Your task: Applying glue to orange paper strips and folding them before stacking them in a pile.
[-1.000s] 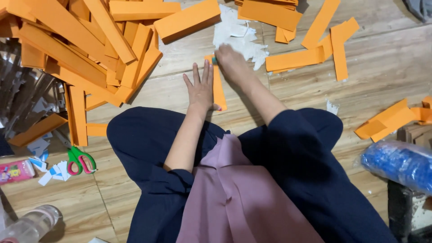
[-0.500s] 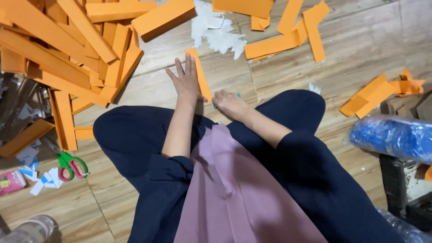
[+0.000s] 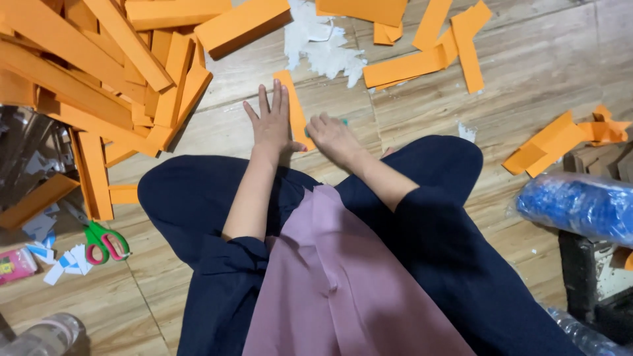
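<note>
The left hand lies flat on the wooden floor with its fingers spread wide, pressing on the edge of an orange paper strip. The right hand is curled, fingers bent together on the low end of the same strip. Something small and green peeks out by its knuckles, but it is too hidden to tell what it is or if the fingers pinch it.

The strip is long, thin, flat and bright orange. It lies on the floor right in front of the person's crossed legs, between the two hands.

There is bare floor just past the hands. A big pile of orange strips crowds the left side. Torn white paper scraps lie beyond the strip, and more orange pieces sit further right. Green and red scissors rest by the left knee.

A blue plastic-wrapped roll is cut off at the right edge. The strip's low end hides under the right hand.
</note>
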